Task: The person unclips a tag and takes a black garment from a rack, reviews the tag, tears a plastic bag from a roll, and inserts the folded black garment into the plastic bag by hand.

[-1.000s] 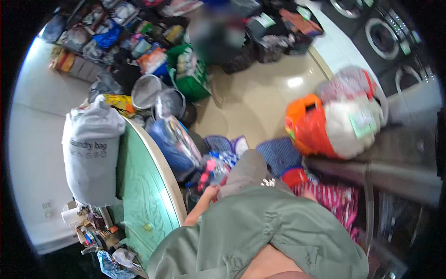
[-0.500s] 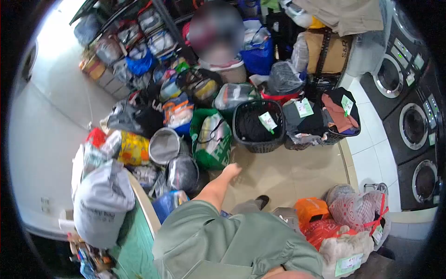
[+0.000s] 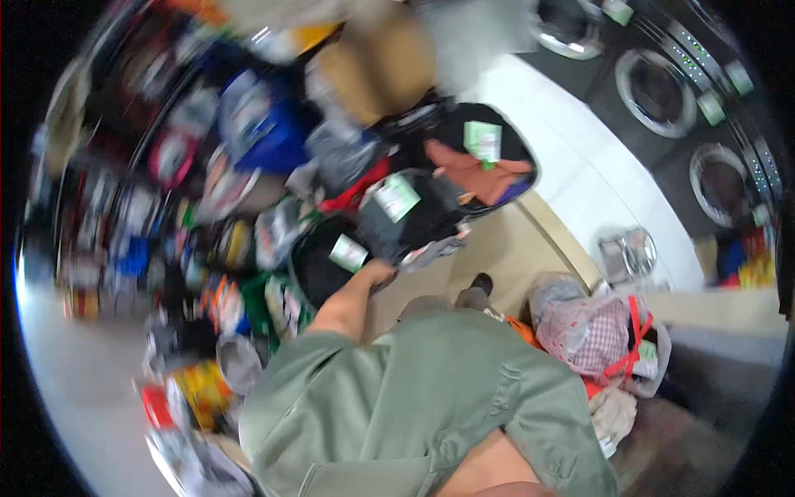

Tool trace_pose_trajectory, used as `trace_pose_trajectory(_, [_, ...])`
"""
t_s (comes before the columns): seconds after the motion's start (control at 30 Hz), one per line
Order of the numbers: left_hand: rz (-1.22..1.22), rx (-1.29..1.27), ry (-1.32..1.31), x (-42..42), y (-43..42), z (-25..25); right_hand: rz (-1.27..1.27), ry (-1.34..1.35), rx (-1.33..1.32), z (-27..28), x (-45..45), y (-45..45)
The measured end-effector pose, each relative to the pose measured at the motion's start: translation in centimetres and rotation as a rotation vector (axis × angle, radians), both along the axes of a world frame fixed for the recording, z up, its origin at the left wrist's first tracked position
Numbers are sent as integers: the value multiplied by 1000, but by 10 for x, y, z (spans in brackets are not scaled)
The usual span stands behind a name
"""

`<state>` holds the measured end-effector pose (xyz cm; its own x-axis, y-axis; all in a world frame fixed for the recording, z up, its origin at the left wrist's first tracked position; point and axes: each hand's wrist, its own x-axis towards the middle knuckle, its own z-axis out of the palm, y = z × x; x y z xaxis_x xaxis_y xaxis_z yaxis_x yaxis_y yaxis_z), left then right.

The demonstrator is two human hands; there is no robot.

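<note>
Left hand: (image 3: 378, 273) at 11 o'clock from my body, knuckles up, just at the near right side of the black basket; view is smeared, so can't tell how far the fingers are open or whether they have hold of the rim
Right hand: out of view, can't tell its state
Black basket: (image 3: 296, 282) between 10 and 11 o'clock, on the floor (image 3: 489, 248), dark clothes (image 3: 319, 263) inside, paper tag (image 3: 349, 253) on top; this looks like the thing I'm reaching at
Rim grip: I'd want fingers hooked under the lip, thumb over, not pinching cloth; a loose pinch would likely slip
Loose cloth: (image 3: 436, 250) pale piece hanging low at 12, near my hand; easy to snag, so keep knuckles clear of it
Grey clothes: (image 3: 373, 222) just past my hand at 12, close against the basket; a sideways pull could drag them, a straight pull towards 6 seems safer
Tag: sits near my fingers, best left flat and uncreased, face readable
Shoe: (image 3: 483, 284) at 1 o'clock, beside open floor; feet wide and knees bent would spare the back
Bag with red straps: (image 3: 580, 335) at 3 o'clock, keep the heel off it
</note>
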<state>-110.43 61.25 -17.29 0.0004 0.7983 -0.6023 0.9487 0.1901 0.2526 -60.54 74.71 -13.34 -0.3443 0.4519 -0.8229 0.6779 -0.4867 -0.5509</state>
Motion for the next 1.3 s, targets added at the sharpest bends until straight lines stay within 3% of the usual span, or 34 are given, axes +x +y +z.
trace_pose_trajectory(0.03, [580, -330, -22, 25, 33, 55, -35, 4, -26, 7, 3, 10])
trace_pose_trajectory(0.07, [562, -513, -44, 20, 55, 48, -70, 9, -55, 14, 7, 18])
trace_pose_trajectory(0.17, [796, -221, -416, 23, 112, 22, -170, 61, -184, 40, 23, 39])
trace_pose_trajectory(0.2, [883, -109, -600, 41, 143, 46, -201, 94, -216, 47, 32, 43])
trace_pose_trajectory(0.27, [960, -288, -676, 72, 215, 79, -289, 195, -304, 74, 46, 55])
trace_pose_trajectory(0.33, [874, -302, -1261, 81, 257, -6, -440, 248, -327, 90, 62, 63])
trace_pose_trajectory(0.4, [669, -568, -1004, 104, 307, -19, -707, 162, -283, 85, 66, 81])
trace_pose_trajectory(0.43, [433, -475, -1021, 106, 328, -15, -1016, -46, -296, 89, 78, 95])
trace_pose_trajectory(0.47, [218, -355, -1028, 108, 348, -10, -1047, -51, -282, 78, 80, 104])
trace_pose_trajectory(0.53, [5, -317, -972, 109, 383, 0, -1368, -210, -18, 50, 64, 120])
trace_pose_trajectory(0.57, [-36, -368, -931, 108, 397, 0, -1452, -32, -35, 45, 53, 126])
trace_pose_trajectory(0.63, [-79, -500, -863, 106, 423, 2, -605, -211, 354, 16, 38, 136])
trace_pose_trajectory(0.67, [-89, -560, -836, 105, 436, -2, -746, -277, 297, -30, 24, 135])
trace_pose_trajectory(0.73, [-106, -666, -791, 111, 465, -4, -893, -343, 239, -47, 14, 167])
trace_pose_trajectory(0.77, [-99, -711, -770, 114, 483, -6, -973, -197, 132, -49, 25, 176])
trace_pose_trajectory(0.8, [-91, -761, -751, 119, 504, -8, -1044, -47, 31, -38, 36, 196])
trace_pose_trajectory(0.87, [-35, -872, -733, 126, 548, -13, -996, 10, -19, 12, 57, 251])
trace_pose_trajectory(0.9, [96, -930, -774, 131, 575, -12, -947, 63, -68, 23, 72, 275])
trace_pose_trajectory(0.93, [277, -976, -839, 141, 606, 8, -928, 65, -65, 14, 88, 290])
trace_pose_trajectory(1.0, [598, -783, -972, 176, 660, 69, -963, 108, 65, -7, 127, 338])
trace_pose_trajectory(1.03, [611, -547, -863, 192, 683, 70, -984, 0, 231, 54, 120, 378])
trace_pose_trajectory(1.07, [457, -288, -711, 212, 709, 60, -832, -207, 251, 16, 151, 396])
trace_pose_trajectory(1.1, [248, -81, -738, 239, 739, 84, -984, -133, 242, 8, 164, 413])
trace_pose_trajectory(1.13, [40, 123, -741, 271, 769, 134, -1135, -51, 222, 0, 176, 435])
trace_pose_trajectory(1.2, [41, 93, -1134, 348, 818, 275, -1047, -37, 164, -28, 208, 488])
trace_pose_trajectory(1.27, [-432, 264, -1548, 395, 843, 381, -841, -112, 90, -37, 225, 517])
trace_pose_trajectory(1.3, [-682, 309, -1529, 409, 848, 439, -707, -184, 103, -27, 234, 543])
